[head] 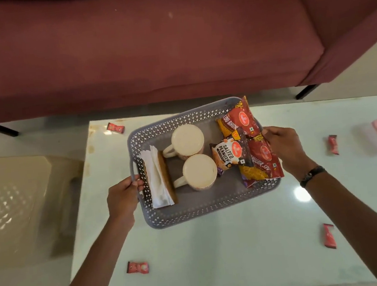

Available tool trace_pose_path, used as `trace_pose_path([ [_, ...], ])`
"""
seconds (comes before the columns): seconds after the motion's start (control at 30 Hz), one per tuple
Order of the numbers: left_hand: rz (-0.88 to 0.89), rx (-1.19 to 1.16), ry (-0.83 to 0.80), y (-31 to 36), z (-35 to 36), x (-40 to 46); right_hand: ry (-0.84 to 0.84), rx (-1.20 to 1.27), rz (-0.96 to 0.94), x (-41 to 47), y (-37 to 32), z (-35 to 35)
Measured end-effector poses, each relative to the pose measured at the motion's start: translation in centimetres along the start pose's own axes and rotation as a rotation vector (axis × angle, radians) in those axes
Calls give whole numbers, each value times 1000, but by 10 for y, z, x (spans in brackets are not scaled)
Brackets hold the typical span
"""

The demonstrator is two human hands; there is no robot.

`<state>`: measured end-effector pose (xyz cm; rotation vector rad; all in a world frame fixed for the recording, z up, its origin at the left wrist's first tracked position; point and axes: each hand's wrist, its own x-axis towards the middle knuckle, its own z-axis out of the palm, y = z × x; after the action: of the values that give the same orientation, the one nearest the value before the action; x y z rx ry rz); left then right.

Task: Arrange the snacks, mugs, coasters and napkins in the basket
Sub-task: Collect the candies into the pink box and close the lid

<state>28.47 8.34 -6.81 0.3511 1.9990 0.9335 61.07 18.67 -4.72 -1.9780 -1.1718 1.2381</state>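
The grey basket sits on the white table, holding 2 upturned mugs, napkins against coasters, and snack packets. The left hand curls around the basket's handle — the right hand grips its opposite rim.

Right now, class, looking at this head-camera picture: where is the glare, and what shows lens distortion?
Head view: a round bright glare spot sits on the glossy white tabletop, just right of the grey perforated plastic basket; the maroon sofa and table edges bow outward, a wide-angle effect; the frame's corners look softer than the centre.
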Motion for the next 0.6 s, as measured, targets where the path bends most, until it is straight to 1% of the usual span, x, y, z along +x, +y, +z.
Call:
trace_pose_path([
  [0.13,-1,88,-51,-10,27,-29,67,42,87,-24,32,-46],
  [0.27,6,148,-87,-24,49,-51,89,80,148,-39,66,-74],
  [0.43,5,205,-95,-37,67,-64,112,127,201,-50,101,-86],
  [0.6,9,248,-101,-43,77,-62,115,155,253,-49,120,-86],
])
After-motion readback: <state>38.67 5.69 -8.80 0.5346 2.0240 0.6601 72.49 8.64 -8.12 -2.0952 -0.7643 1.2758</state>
